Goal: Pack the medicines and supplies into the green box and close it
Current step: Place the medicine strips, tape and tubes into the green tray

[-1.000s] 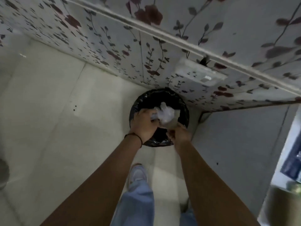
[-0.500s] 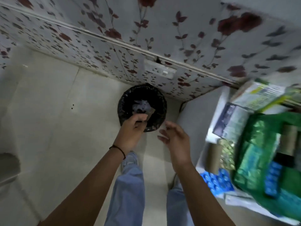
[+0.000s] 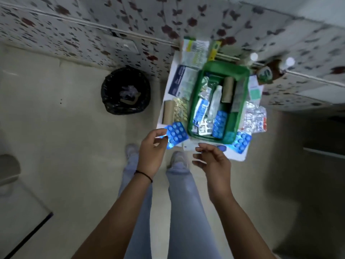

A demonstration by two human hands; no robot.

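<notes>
The green box [image 3: 194, 101] stands open on a small white table [image 3: 239, 156], holding blister strips, a blue strip [image 3: 220, 124] and a cardboard roll [image 3: 227, 89]. Around it lie a blue blister pack [image 3: 177, 132] at the front left, another blue pack [image 3: 241, 142] at the front right, silver strips [image 3: 254, 117] and leaflets [image 3: 183, 82]. My left hand [image 3: 152, 152] hovers empty with fingers apart, just left of the front-left blue pack. My right hand [image 3: 214, 161] is empty too, fingers spread, at the table's front edge.
A black-lined waste bin [image 3: 125, 90] with crumpled wrapping inside stands on the floor left of the table, against the flowered wall [image 3: 74, 30]. My legs and shoes [image 3: 178, 159] are below the hands. A grey object [image 3: 9, 169] sits at the far left.
Both hands dropped the crumpled wrapping into the bin, then drew back empty. My view swung right from the bin to the table, and the hands now hover at its front edge.
</notes>
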